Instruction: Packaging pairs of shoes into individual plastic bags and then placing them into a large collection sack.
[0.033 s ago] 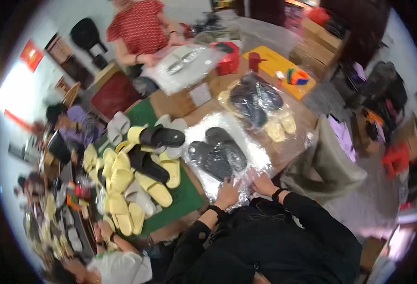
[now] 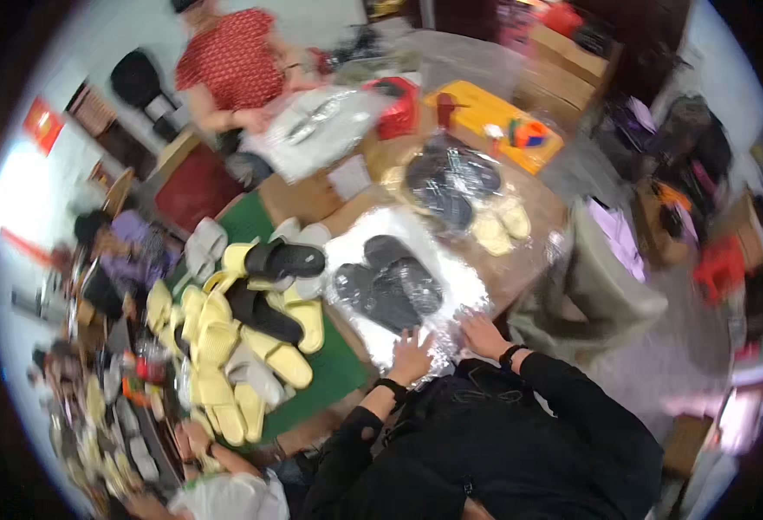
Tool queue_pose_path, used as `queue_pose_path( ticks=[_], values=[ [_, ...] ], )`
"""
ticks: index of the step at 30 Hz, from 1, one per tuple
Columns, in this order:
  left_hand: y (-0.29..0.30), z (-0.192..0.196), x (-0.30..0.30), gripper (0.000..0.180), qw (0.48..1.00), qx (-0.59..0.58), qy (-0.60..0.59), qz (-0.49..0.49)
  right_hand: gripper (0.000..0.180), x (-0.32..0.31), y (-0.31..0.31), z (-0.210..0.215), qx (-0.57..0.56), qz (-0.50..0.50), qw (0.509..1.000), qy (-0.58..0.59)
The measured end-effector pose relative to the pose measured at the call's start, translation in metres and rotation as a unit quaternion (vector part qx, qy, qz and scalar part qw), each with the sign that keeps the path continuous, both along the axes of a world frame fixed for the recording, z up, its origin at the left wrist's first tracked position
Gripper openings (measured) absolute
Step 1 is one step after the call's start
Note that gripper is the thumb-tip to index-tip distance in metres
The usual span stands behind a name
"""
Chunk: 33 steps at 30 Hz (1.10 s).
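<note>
A clear plastic bag (image 2: pixel 360 336) lies in front of me with dark grey slippers (image 2: pixel 387 293) inside it. My left hand (image 2: pixel 412 357) rests on the near end of the bag, its fingers spread just below the slippers. At the bag's near right corner is my right hand (image 2: pixel 483 336), palm down with its fingers stretched forward on the plastic. Both hands look open, though blur hides the finest detail of the fingertips. Beyond the bag, another clear bag holds dark slippers (image 2: pixel 442 186) and cream slippers (image 2: pixel 500 227).
On the left, yellow slippers (image 2: pixel 217 338), black slippers (image 2: pixel 264 312) and grey ones pile on a green mat (image 2: pixel 338 373). Across the table a person in red (image 2: pixel 234 65) handles a plastic bag (image 2: pixel 312 130). A yellow board (image 2: pixel 468 100) and red bucket (image 2: pixel 396 111) stand at the back.
The whole scene has shifted slightly left in the view. Both hands stay at the near end of the bag.
</note>
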State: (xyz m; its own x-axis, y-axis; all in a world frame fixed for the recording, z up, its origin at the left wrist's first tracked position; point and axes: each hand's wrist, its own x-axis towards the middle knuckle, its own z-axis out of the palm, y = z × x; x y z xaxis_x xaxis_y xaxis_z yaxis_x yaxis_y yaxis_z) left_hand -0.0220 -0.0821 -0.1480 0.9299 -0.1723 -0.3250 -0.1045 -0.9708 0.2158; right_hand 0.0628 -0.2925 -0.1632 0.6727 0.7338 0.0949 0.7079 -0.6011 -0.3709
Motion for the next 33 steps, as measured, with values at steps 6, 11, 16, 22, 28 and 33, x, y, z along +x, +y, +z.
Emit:
queue_pose_path(
  ticks=[6, 11, 16, 22, 28, 33],
  values=[
    [-0.013, 0.016, 0.021, 0.059, 0.978, 0.127, 0.092, -0.136, 0.038, -0.051, -0.106, 0.014, -0.117, -0.293, 0.924, 0.216],
    [-0.090, 0.043, 0.072, 0.044, 0.955, 0.035, 0.063, -0.288, 0.031, -0.131, -0.213, -0.072, -0.168, -0.451, 0.762, 0.433],
    [-0.149, 0.027, 0.084, 0.040, 0.938, -0.065, 0.054, -0.337, 0.037, -0.165, -0.253, -0.070, -0.187, -0.466, 0.712, 0.491],
    [-0.210, 0.001, 0.097, 0.041, 0.916, -0.081, 0.209, -0.332, 0.048, -0.110, -0.326, -0.059, -0.056, -0.538, 0.750, 0.380],
    [-0.311, -0.041, 0.148, 0.039, 0.923, -0.173, 0.204, -0.277, 0.040, -0.021, -0.443, 0.004, 0.070, -0.528, 0.845, 0.044],
    [-0.383, -0.054, 0.199, 0.041, 0.947, -0.112, 0.219, -0.206, 0.044, 0.046, -0.447, 0.077, 0.028, -0.403, 0.915, -0.014]
  ],
)
